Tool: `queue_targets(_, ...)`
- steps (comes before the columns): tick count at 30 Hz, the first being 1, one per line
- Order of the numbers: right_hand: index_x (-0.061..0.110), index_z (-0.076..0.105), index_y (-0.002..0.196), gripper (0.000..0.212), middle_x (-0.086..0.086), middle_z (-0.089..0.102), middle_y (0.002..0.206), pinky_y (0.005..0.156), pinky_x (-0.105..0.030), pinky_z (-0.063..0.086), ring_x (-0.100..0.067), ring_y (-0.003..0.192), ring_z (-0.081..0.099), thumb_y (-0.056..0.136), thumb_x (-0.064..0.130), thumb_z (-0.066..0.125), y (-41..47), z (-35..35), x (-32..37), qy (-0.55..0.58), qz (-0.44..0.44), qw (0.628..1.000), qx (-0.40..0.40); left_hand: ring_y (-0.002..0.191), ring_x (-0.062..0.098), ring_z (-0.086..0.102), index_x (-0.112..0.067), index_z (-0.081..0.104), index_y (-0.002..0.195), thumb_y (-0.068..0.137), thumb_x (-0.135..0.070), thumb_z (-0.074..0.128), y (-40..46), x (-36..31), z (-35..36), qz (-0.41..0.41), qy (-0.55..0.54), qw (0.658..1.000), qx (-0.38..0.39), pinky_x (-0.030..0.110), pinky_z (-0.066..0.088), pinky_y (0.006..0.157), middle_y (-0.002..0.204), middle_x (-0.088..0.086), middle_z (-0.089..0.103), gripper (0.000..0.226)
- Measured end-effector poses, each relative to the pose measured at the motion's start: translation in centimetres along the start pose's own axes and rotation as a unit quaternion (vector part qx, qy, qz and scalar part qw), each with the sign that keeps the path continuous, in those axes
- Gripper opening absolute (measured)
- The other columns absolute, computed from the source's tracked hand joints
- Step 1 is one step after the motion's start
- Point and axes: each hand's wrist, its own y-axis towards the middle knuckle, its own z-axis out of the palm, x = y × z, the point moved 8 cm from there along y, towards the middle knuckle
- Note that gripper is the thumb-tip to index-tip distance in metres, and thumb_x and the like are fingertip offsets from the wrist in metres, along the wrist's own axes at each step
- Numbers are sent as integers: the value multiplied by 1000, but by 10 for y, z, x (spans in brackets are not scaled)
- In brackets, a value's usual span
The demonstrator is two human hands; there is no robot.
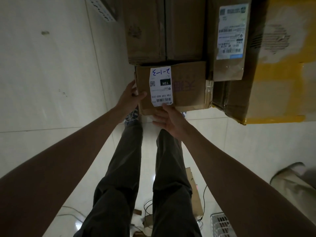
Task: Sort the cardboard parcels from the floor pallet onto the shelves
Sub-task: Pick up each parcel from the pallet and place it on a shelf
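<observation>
Left hand point(130, 96) gripping box point(186, 93) side, thumb over top; right hand point(168, 119) spread flat, supporting near edge. Lifting level, label point(160, 87) facing up.

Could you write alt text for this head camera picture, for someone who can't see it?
Seen from above, a person's left hand grips the side of a small cardboard parcel labelled "2-1-3", while the right hand touches its near edge. Bigger boxes surround it.
</observation>
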Motion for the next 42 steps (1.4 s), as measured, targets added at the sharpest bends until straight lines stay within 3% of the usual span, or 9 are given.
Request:
queue_targets(5,14,45,143,46,-22,57,139,101,-52,53,-40,122,61,102,30,59,-58,9,23,-148,42,987,-38,138,28,46,-18,18,160,98,-33,64,-59,-25,-13,-10,80,996,-30,45,37,116,155,10,43,79)
queue_targets(10,14,50,135,39,-17,59,136,82,-39,61,-36,119,63,100,23,63,-159,34,78,-286,-31,954,-87,128,22,49,-14,36,153,97,-27,65,-138,-81,-33,26,164,986,-13,35,40,108,149,10,48,64)
queue_targets(18,14,51,140,44,-17,62,131,91,-45,58,-34,114,65,98,16,64,-348,125,187,-452,-157,874,-83,130,19,49,-23,42,150,91,-35,73,-290,-208,-85,107,284,953,28,23,37,98,152,3,46,68)
queue_targets(22,23,48,144,53,-7,54,137,90,-39,59,-27,119,60,95,21,70,-448,200,257,-534,-253,805,-54,128,19,54,-23,50,144,90,-33,75,-378,-300,-120,192,289,938,-23,21,41,101,137,-1,54,60)
queue_targets(25,24,49,142,52,-6,55,137,90,-43,60,-29,119,61,95,19,70,-521,255,293,-570,-299,765,-15,116,11,55,-24,49,143,92,-32,73,-449,-358,-138,240,319,916,-37,9,41,89,134,-2,54,57)
queue_targets(30,15,50,144,56,-10,60,130,88,-42,59,-26,112,62,92,15,73,-628,350,321,-665,-400,631,6,113,15,60,-25,48,144,93,-35,71,-570,-429,-175,308,354,874,-126,18,42,94,131,1,58,58)
queue_targets(33,14,51,142,53,-14,62,114,79,-45,59,-29,99,63,94,14,71,-684,400,320,-697,-436,569,31,111,17,63,-26,51,141,91,-33,73,-638,-450,-202,338,347,853,-192,23,46,94,129,0,59,55)
queue_targets(37,19,53,138,51,-6,62,95,53,-28,57,-16,78,64,91,15,71,-751,462,306,-713,-496,493,54,110,17,63,-28,51,142,90,-37,74,-710,-457,-241,364,320,833,-267,25,48,92,130,-1,60,58)
queue_targets(42,21,53,136,53,-10,68,102,66,-39,63,-20,87,67,88,16,74,-793,524,269,-726,-527,432,90,112,16,64,-29,48,143,90,-41,72,-767,-437,-289,353,323,813,-332,26,47,94,136,-1,58,59)
